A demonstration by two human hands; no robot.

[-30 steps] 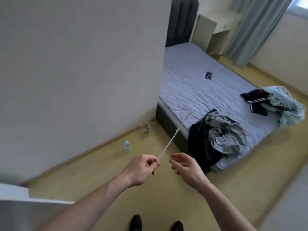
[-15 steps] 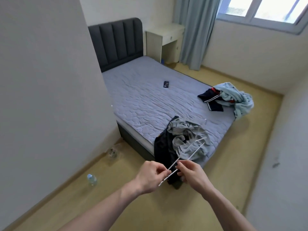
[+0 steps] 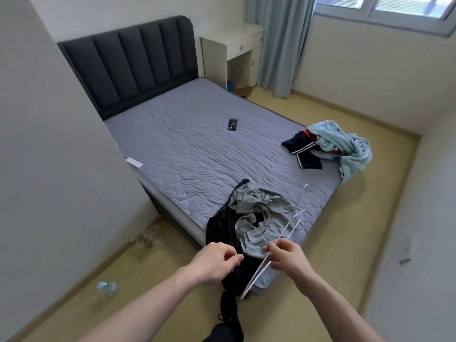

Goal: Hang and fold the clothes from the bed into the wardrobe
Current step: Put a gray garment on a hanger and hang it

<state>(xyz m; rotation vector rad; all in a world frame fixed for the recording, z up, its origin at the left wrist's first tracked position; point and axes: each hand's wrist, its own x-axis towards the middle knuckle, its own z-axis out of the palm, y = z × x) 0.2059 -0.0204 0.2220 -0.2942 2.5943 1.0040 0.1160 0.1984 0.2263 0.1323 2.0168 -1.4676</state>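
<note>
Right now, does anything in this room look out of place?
Yes. A plastic bottle lies on the floor near the wall, and the dark garment hangs off the bed's corner toward the floor.

Dark phone (image 3: 232,124) on the mattress; water bottle (image 3: 107,287) on the floor; cream desk (image 3: 232,49); grey-blue curtain (image 3: 283,43); window (image 3: 385,8).

No readable text, labels, brands or numbers anywhere; dark phone (image 3: 232,124) on bed too small.
</note>
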